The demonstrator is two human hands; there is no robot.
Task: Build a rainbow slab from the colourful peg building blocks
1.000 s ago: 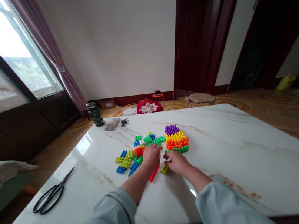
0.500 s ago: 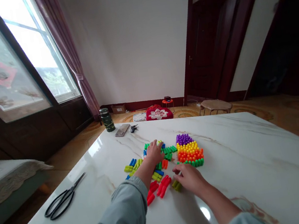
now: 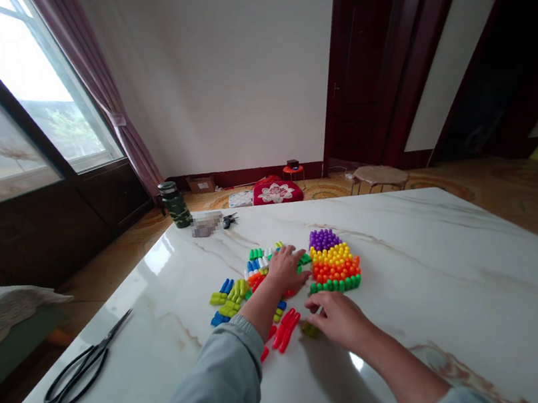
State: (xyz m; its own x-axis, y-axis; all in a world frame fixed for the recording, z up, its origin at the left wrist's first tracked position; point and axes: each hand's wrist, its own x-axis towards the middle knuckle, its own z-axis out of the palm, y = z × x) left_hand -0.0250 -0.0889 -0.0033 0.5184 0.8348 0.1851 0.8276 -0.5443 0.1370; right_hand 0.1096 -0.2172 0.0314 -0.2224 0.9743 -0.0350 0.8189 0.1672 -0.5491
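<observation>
My left hand (image 3: pixel 287 270) is over the scattered coloured plastic pieces, palm down with its fingers spread. Just right of it, my right hand (image 3: pixel 334 316) hovers near the olive pieces (image 3: pixel 309 329), thumb and fingers curved and apart. Red pieces (image 3: pixel 286 330) lie on the near side, between my two forearms. To the left are yellow-green pieces (image 3: pixel 238 291) and blue ones (image 3: pixel 220 318). Beyond my right hand stands a tight block of pieces in coloured bands: purple (image 3: pixel 324 240), yellow (image 3: pixel 330 255), orange (image 3: pixel 336 270) and green (image 3: pixel 336 285).
Black-handled scissors (image 3: pixel 88 364) lie at the left of the white marble table (image 3: pixel 183 369). At the far left corner are a green bottle (image 3: pixel 175 205), a blurred flat item (image 3: pixel 207 224) and keys (image 3: pixel 229 221). A round stool (image 3: pixel 379 175) stands beyond the table.
My left hand has moved slightly right over the pieces, toward the banded block, uncovering white and blue pieces. The whole view has shifted a little. My right hand stays near the olive pieces.
</observation>
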